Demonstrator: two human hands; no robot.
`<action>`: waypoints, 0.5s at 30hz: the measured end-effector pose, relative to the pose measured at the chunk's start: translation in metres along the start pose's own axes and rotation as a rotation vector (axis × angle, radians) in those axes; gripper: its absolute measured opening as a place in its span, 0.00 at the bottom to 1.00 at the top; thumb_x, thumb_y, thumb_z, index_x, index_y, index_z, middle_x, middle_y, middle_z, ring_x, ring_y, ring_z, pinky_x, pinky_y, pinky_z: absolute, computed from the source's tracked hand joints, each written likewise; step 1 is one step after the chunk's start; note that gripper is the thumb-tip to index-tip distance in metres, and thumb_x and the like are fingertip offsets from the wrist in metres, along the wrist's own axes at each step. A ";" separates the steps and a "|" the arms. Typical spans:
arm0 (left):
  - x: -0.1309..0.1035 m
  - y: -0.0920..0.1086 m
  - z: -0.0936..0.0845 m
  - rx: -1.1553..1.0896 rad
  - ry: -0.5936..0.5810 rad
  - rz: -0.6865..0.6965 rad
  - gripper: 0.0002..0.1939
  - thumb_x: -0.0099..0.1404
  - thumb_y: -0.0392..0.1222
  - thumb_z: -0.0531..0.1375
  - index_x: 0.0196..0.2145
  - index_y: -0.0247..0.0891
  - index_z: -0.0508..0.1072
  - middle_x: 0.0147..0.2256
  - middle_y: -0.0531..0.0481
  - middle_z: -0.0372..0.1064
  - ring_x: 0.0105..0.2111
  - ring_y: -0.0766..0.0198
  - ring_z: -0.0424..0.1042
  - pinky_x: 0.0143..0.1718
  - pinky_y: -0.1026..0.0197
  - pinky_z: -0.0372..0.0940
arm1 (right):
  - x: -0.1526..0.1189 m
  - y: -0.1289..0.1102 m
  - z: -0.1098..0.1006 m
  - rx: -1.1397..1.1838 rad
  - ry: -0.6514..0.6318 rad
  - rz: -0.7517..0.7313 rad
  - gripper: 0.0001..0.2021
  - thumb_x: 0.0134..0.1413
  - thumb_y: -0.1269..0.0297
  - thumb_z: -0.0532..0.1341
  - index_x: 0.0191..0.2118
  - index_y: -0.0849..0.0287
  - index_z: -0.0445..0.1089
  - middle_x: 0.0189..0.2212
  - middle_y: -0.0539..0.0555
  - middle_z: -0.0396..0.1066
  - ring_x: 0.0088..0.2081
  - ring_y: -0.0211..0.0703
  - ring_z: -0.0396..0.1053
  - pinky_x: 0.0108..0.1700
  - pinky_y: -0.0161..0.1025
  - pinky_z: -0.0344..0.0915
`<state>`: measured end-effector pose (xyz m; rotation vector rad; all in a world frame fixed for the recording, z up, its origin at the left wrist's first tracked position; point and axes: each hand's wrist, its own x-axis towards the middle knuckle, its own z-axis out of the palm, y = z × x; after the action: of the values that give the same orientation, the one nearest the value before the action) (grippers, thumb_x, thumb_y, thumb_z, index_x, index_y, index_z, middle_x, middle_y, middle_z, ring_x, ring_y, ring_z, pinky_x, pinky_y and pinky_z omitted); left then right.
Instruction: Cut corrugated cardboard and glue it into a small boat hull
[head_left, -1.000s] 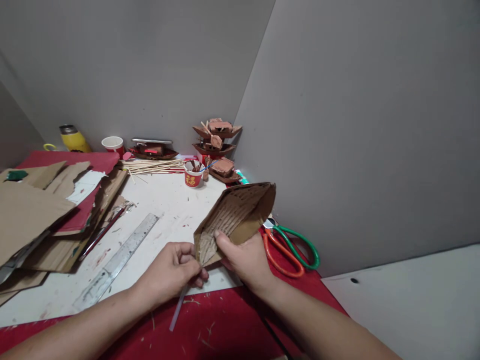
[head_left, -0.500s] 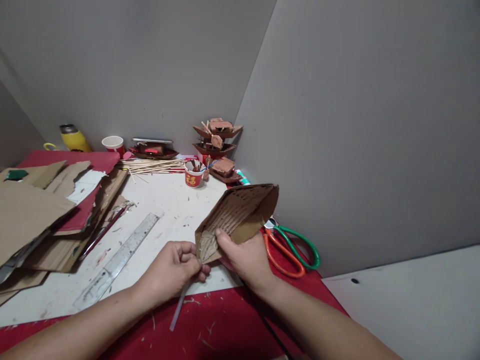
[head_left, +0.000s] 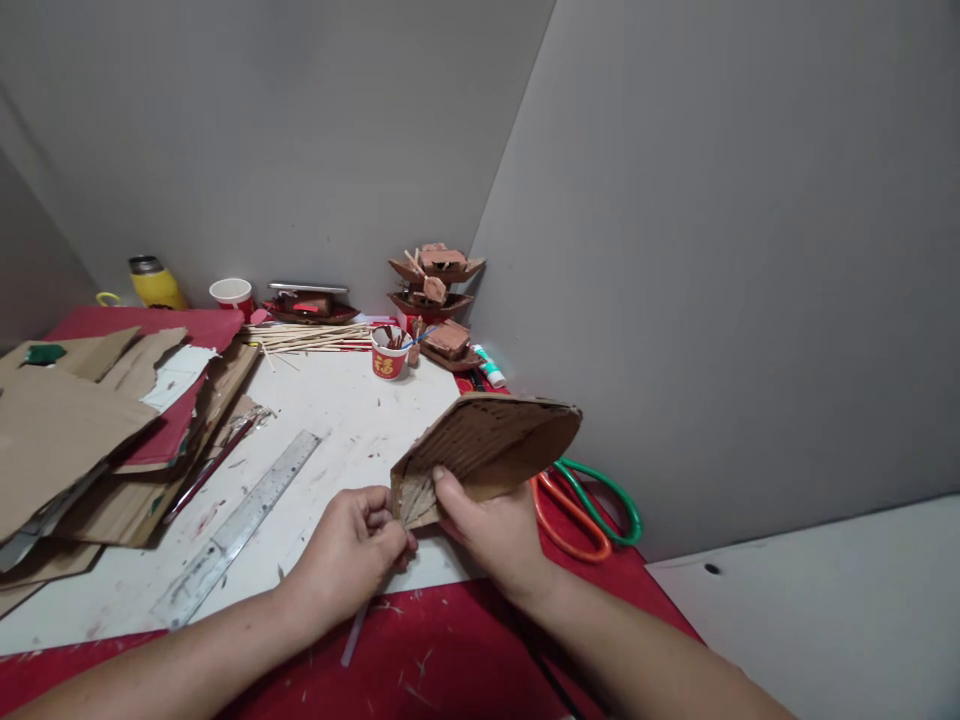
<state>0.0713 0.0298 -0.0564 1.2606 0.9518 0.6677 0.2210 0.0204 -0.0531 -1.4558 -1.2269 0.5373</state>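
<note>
A folded cardboard boat hull [head_left: 499, 435] is held tilted above the table's front, its corrugated inner side towards me. My right hand [head_left: 499, 540] grips its lower side, the thumb pressing on the inside and the other fingers hidden behind. At the hull's lower left corner my left hand [head_left: 352, 540] has its fingers closed in a pinch on the cardboard edge. Below the left hand lies a translucent glue stick [head_left: 354, 635] on the red cloth [head_left: 435, 650]. Scissors with orange and green handles [head_left: 574, 520] lie just beyond my right hand, their blades hidden by the hull.
A metal ruler [head_left: 240, 525] lies on the white board [head_left: 337, 415]. Cardboard sheets [head_left: 67, 430] are piled at left. Behind are thin wooden sticks [head_left: 307, 336], a red paper cup [head_left: 388, 355], stacked brown model boats [head_left: 435, 285] and a yellow bottle [head_left: 156, 285]. Grey walls [head_left: 675, 250] enclose the table.
The hull has turned and tipped slightly, its far end moving right and down, so the white-and-green tube behind shows more. Both hands keep their hold.
</note>
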 end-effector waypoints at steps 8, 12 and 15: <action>0.000 0.004 0.002 -0.031 0.058 0.047 0.04 0.52 0.35 0.55 0.23 0.34 0.68 0.20 0.51 0.67 0.20 0.67 0.65 0.24 0.65 0.59 | -0.012 0.018 -0.008 -0.112 -0.021 -0.212 0.10 0.52 0.62 0.61 0.41 0.55 0.75 0.37 0.55 0.78 0.38 0.51 0.75 0.45 0.46 0.71; 0.001 0.005 0.005 -0.038 0.089 0.098 0.04 0.51 0.33 0.54 0.24 0.35 0.69 0.21 0.52 0.66 0.21 0.67 0.63 0.24 0.65 0.58 | -0.012 0.014 -0.013 -0.138 -0.092 -0.276 0.07 0.48 0.62 0.64 0.34 0.52 0.77 0.33 0.53 0.79 0.38 0.53 0.75 0.47 0.47 0.71; -0.001 0.007 0.005 -0.031 0.082 0.104 0.04 0.51 0.33 0.55 0.25 0.35 0.69 0.21 0.53 0.66 0.22 0.67 0.64 0.25 0.65 0.58 | -0.012 0.009 -0.015 -0.094 -0.111 -0.250 0.08 0.48 0.62 0.64 0.36 0.52 0.77 0.35 0.53 0.79 0.39 0.53 0.75 0.47 0.47 0.71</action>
<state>0.0762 0.0278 -0.0491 1.2699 0.9440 0.8176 0.2328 0.0048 -0.0605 -1.3387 -1.5151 0.3991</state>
